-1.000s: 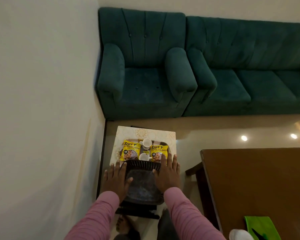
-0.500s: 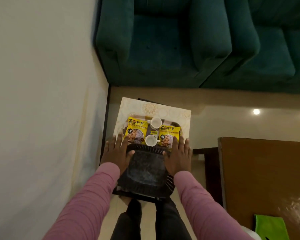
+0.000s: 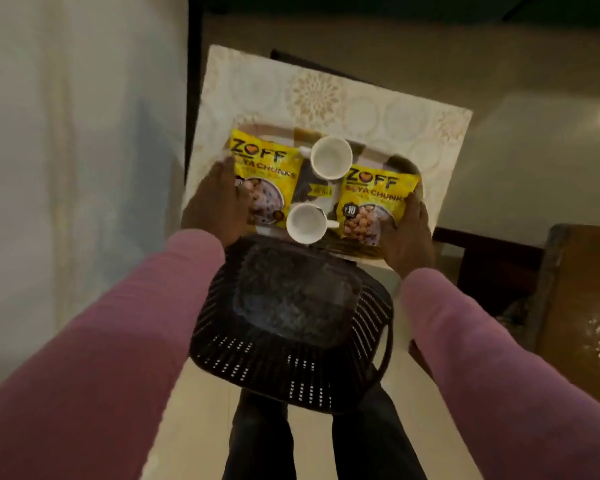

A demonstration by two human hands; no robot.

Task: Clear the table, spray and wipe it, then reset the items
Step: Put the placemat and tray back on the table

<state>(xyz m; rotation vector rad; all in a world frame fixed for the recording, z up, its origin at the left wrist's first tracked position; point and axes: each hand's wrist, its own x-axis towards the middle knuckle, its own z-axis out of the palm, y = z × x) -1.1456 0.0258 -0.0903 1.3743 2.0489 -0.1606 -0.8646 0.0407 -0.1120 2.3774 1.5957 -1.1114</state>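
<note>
Looking down on a patterned tabletop and, just nearer, a black basket smearing with motion blur and hiding whatever is bearing it. Making out only slivers of a tray on the tabletop, mostly hiding under a yellow left packet, a yellow right packet, a white far cup and a white near cup between them. Reaching to the tray's two sides with the left hand, covering part of the left packet, and the right hand; failing to tell, with fingertips hiding and blurring, whether either is gripping.

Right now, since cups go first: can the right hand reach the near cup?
Probably yes: the near cup stands uncovered beside the right hand, only a flat packet between, though that hand holds the tray.
</note>
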